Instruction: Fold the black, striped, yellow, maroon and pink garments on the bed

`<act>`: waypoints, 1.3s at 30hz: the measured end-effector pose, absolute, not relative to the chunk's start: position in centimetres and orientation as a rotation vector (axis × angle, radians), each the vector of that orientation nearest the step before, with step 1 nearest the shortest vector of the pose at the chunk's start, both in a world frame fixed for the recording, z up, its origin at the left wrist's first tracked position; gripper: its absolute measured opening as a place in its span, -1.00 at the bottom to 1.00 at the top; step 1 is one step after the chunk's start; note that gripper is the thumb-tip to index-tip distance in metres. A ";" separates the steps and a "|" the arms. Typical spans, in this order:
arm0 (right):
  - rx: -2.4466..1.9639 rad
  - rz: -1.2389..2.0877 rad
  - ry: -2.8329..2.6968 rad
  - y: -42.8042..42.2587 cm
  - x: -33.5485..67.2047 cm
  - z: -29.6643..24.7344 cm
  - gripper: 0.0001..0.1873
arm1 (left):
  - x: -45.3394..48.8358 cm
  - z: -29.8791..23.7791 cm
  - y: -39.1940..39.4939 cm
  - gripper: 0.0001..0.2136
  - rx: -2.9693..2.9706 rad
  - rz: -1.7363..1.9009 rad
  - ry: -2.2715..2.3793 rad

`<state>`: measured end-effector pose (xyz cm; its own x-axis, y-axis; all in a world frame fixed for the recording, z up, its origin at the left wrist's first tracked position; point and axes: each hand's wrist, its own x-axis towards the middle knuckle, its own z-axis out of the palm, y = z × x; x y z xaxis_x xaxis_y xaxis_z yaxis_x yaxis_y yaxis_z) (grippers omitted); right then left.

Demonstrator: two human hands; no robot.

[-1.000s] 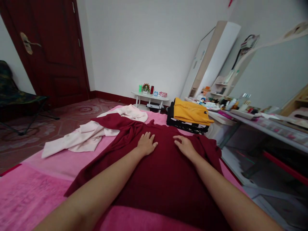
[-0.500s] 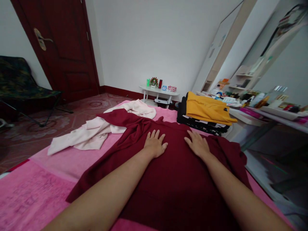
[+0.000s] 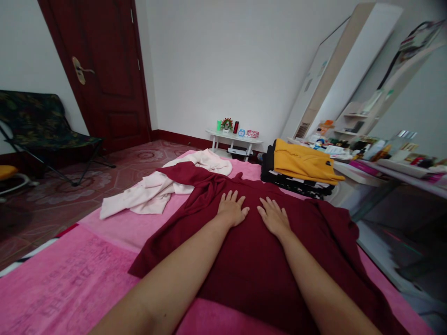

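A dark red long-sleeved garment (image 3: 258,260) lies spread over a pink blanket (image 3: 77,274). Both hands rest flat on its upper part. My left hand (image 3: 233,209) has its fingers stretched out, palm down, left of the middle. A short way to the right lies my right hand (image 3: 274,217), also palm down with its fingers apart. Neither hand grips the cloth. The garment's left sleeve is bunched and overlaps a crumpled pale pink garment (image 3: 139,197). Its right sleeve (image 3: 335,223) lies along the right side of the bed.
Folded clothes with a yellow garment (image 3: 302,160) on top are stacked at the far right. A dressing table (image 3: 366,174) crowded with bottles runs along the right. Beyond the bed stands a low white table (image 3: 230,136). A camouflage folding chair (image 3: 52,139) stands left, by the door (image 3: 101,70).
My right hand has slid left across the dark red garment, closer to my left hand. My left hand stays flat on the cloth. The camera view has turned slightly left.
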<state>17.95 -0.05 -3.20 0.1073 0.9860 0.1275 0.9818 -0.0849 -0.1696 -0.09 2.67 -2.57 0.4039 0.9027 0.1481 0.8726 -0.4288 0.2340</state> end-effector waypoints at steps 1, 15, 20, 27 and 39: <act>-2.162 0.027 -1.956 -0.1 18.1 -3.4 -0.41 | -0.2 -2.6 2.7 -0.40 2.531 0.388 1.603; -1.936 0.085 -1.861 0.3 19.9 -3.2 -0.57 | -0.9 -2.1 2.4 -0.43 2.546 0.393 1.543; -1.874 0.105 -1.848 0.8 20.5 -3.7 -0.60 | -0.8 -2.1 2.5 -0.43 2.556 0.383 1.539; -1.841 0.140 -1.826 0.7 20.6 -3.6 -0.63 | -0.8 -2.1 2.6 -0.42 2.566 0.371 1.535; -1.772 0.129 -1.818 0.9 21.0 -4.2 -0.66 | -0.8 -1.9 2.4 -0.42 2.554 0.355 1.538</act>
<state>20.95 0.91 -4.15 0.0614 0.9387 0.3391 0.8815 0.1084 -0.4595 -0.80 2.44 -1.88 0.4499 0.8837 0.1290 0.8509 -0.4680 0.2386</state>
